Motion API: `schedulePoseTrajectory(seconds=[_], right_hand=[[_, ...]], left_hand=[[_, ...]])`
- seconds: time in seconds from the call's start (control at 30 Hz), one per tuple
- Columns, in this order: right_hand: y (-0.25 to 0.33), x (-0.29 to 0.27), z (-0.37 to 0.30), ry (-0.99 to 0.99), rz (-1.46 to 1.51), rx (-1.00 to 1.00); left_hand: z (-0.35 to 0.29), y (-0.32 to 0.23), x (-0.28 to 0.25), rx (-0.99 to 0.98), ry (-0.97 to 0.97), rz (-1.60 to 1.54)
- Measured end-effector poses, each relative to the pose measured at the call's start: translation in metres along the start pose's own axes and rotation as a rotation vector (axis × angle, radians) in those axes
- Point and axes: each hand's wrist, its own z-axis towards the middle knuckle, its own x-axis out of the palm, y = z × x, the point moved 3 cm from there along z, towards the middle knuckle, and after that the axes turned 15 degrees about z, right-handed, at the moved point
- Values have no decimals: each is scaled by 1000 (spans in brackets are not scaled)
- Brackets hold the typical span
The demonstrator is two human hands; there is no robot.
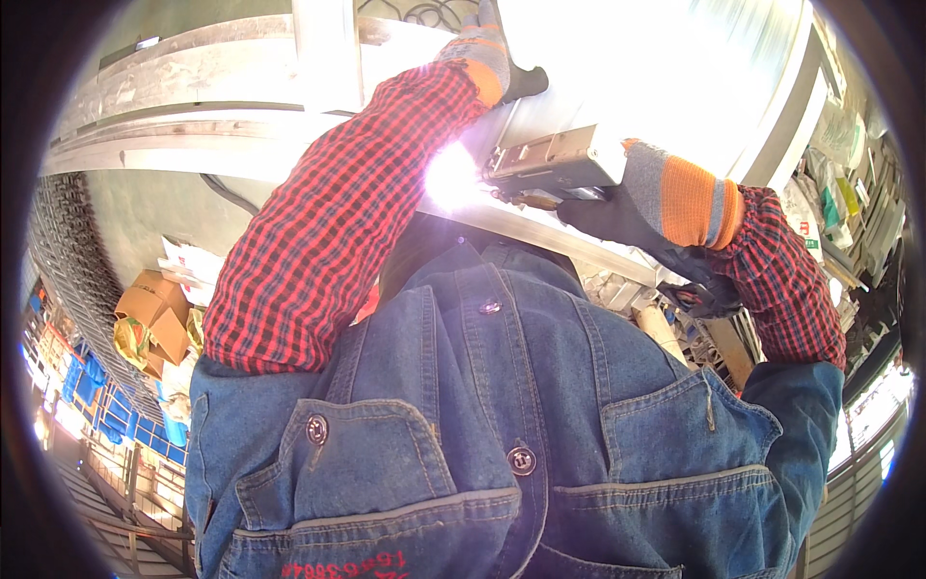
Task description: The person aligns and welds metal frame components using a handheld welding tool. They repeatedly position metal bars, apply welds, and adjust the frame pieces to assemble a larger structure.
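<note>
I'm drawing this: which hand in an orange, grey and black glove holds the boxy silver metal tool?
The right hand: it grips the boxy silver metal tool; the left hand is open, farther forward.

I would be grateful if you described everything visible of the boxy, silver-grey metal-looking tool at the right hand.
The boxy, silver-grey metal-looking tool has a flat-sided body with small, darker fittings at its left end, which points toward a blinding white glare. The right hand, in a grey, orange and black glove, appears to grip it from the right. It sits near a pale, straight edge; whether they touch is unclear.
</note>
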Motion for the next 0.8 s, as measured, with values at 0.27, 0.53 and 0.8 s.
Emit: schedulePoseTrajectory(seconds=[0.27, 0.53, 0.8], right_hand=[[-2, 3, -5, 4, -47, 47], [-4, 1, -11, -11, 19, -89], [0, 9, -25, -95, 28, -165]], left_hand=[[33, 3, 32, -38, -75, 97], [28, 3, 29, 22, -100, 99], [-4, 5, 1, 114, -89, -6]])
